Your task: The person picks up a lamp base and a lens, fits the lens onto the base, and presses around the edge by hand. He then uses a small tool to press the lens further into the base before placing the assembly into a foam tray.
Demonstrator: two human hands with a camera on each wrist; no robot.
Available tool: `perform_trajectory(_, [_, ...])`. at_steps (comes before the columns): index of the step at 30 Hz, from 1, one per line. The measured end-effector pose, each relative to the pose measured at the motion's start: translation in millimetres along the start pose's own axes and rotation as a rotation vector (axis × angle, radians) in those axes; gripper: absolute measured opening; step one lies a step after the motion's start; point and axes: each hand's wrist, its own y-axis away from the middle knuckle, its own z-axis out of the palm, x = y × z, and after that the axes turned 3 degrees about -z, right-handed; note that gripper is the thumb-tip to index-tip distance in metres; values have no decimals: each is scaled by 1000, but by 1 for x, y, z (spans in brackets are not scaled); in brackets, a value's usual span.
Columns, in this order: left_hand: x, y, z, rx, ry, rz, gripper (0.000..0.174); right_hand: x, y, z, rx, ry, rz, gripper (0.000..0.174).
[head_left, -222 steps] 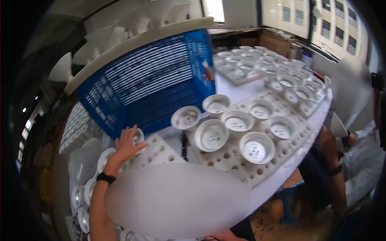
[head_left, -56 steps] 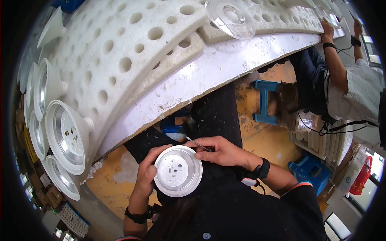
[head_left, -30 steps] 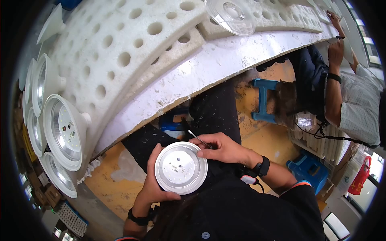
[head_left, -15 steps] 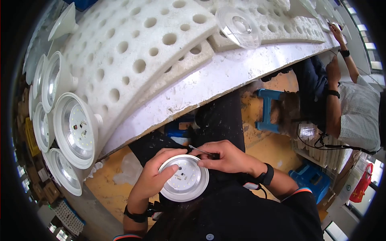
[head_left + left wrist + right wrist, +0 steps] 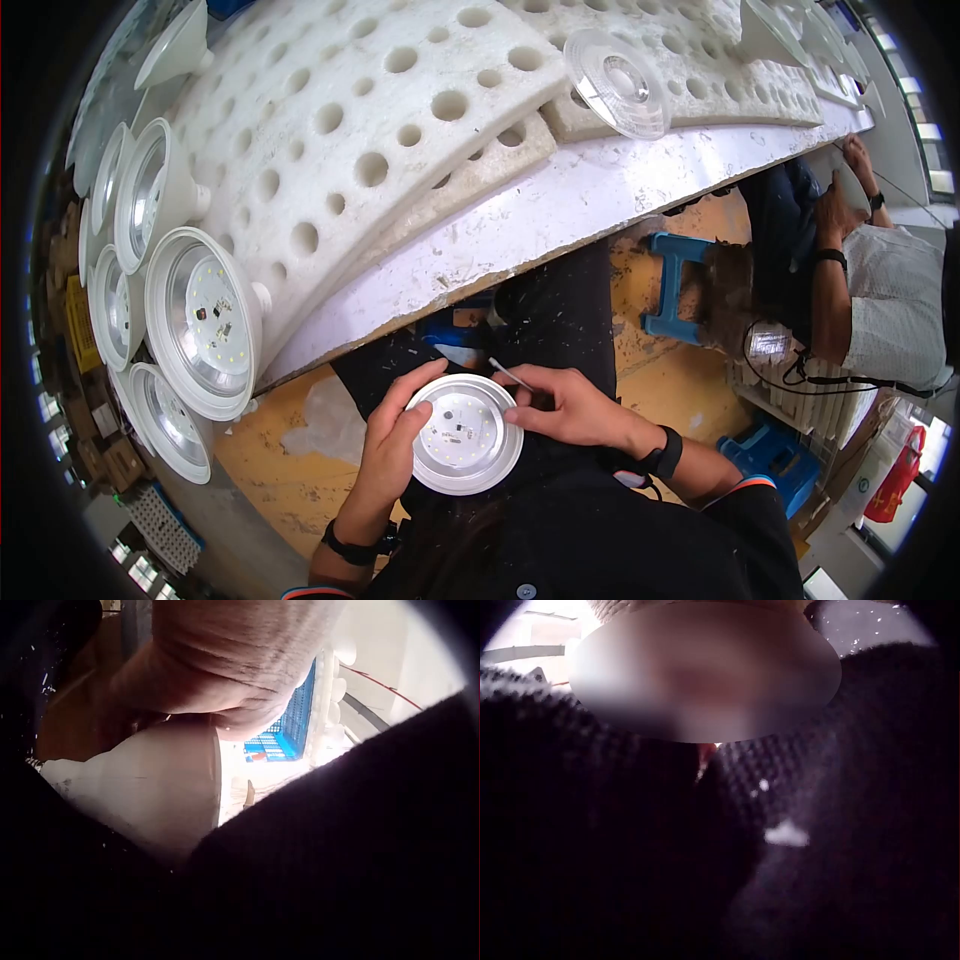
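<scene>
In the head view, my left hand (image 5: 388, 445) grips a white LED lamp housing (image 5: 465, 462) over my lap, thumb at the inner rim and fingers round the outside. Its open face points up, showing a round board dotted with small LEDs. My right hand (image 5: 578, 408) pinches a thin metal tool (image 5: 508, 373), tip pointing up and left, while its thumb lies at the housing's right rim. In the left wrist view the housing's white outer wall (image 5: 150, 787) shows beneath the hand. A blur and dark cloth hide most of the right wrist view.
A white foam board (image 5: 330, 160) full of round holes lies on the table (image 5: 480, 235). Several lamp housings (image 5: 205, 320) stand along its left edge. A clear lens disc (image 5: 618, 85) lies at the back. Another person (image 5: 885, 290) sits at right, near a blue stool (image 5: 672, 285).
Earlier my left hand reached onto the table beside a blue basket; now both hands are at my lap with the housing. Since half a second ago, my left thumb has moved off the board to the rim.
</scene>
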Motion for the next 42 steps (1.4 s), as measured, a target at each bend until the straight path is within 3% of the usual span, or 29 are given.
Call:
perform_trajectory(6, [34, 9, 6, -200, -81, -120, 42, -19, 4, -5, -65, 143, -72, 37])
perform_trajectory(9, [37, 11, 6, -223, -107, -106, 40, -21, 16, 0, -98, 114, -54, 38])
perform_trajectory(11, [33, 14, 7, -209, -44, -114, 38, -14, 29, 8, -17, 65, -5, 40])
perform_trajectory(17, [37, 20, 10, -196, -254, -17, 33, -5, 45, 10, -37, -60, 95, 40])
perform_trajectory(19, [39, 13, 10, -215, -406, 60, 31, -6, 40, 7, 77, 172, -156, 39])
perform_trajectory(20, [40, 10, 10, -216, -407, 66, 31, -7, 37, 5, 79, 176, -159, 39])
perform_trajectory(22, [43, 3, 9, -295, -514, 90, 30, -12, 31, -1, 230, 490, -400, 38])
perform_trajectory(26, [60, -2, 13, -396, -628, 35, 28, -42, 35, -6, 221, 684, -384, 41])
perform_trajectory(28, [61, -2, 15, -398, -690, 12, 27, -49, 37, -8, 155, 947, -474, 48])
perform_trajectory(37, [50, -4, 17, -267, -551, -79, 13, -44, 36, -5, 138, 1007, -487, 50])
perform_trajectory(42, [54, 3, 23, -239, -589, -67, 16, -56, 40, -4, 105, 1082, -464, 54])
